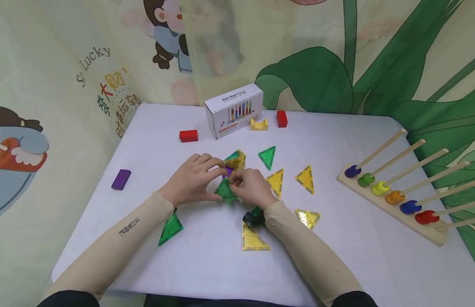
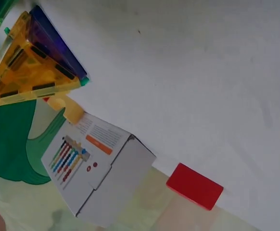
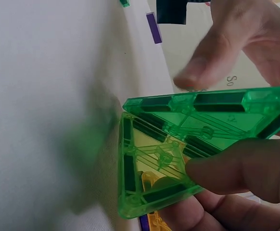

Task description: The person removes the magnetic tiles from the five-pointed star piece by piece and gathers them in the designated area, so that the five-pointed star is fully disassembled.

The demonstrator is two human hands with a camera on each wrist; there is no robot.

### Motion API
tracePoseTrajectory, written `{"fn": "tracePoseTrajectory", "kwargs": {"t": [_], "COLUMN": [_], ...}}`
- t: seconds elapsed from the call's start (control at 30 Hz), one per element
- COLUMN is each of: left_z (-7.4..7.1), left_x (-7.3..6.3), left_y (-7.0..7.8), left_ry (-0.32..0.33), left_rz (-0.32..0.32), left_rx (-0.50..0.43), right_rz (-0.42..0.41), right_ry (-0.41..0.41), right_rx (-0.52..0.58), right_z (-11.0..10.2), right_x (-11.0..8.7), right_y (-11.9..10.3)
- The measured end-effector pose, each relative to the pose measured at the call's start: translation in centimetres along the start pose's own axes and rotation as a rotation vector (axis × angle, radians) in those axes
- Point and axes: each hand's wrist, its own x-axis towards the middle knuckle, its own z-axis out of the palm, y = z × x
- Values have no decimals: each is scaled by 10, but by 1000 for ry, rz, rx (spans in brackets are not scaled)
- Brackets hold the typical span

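Both hands meet around a small cluster of translucent magnetic tiles mid-table. My right hand pinches a green triangular tile between thumb and fingers. Along its upper edge runs another green triangular tile. My left hand spreads around the cluster's left side, its fingertips at the purple tile; in the right wrist view its thumb stands apart, over the upper green tile. In the left wrist view a yellow triangular tile stands tilted against a purple tile.
Loose yellow tiles and green tiles lie around the hands. Behind them stands a white box, with red blocks and a yellow arch block nearby. A purple block lies left; a pegged bead rack stands right.
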Motion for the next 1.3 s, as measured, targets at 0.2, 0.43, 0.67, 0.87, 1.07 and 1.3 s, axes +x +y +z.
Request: {"fn": "tracePoseTrajectory", "kwargs": {"t": [0.2, 0.43, 0.67, 0.87, 1.07, 1.3], "left_z": [8, 6, -4, -9, -10, -7], "left_x": [-3, -13, -29, -33, -39, -49], "left_y": [7, 11, 5, -7, -29, -45], "left_ry": [-32, -81, -162, -253, -345, -390], "left_rz": [26, -113, -365, -442, -554, -582], "left_rx": [-137, -242, -379, -389, -340, -279], "right_rz": [-25, -42, -76, -75, -93, -164], "right_ry": [13, -5, -37, -98, -192, -307], "right_rx": [-10, -16, 12, 0, -43, -77], "right_z": [3, 4, 7, 14, 20, 32], "right_x": [0, -2, -8, -13, -22, -34], "right_y": [1, 1, -4, -8, -12, -16]}}
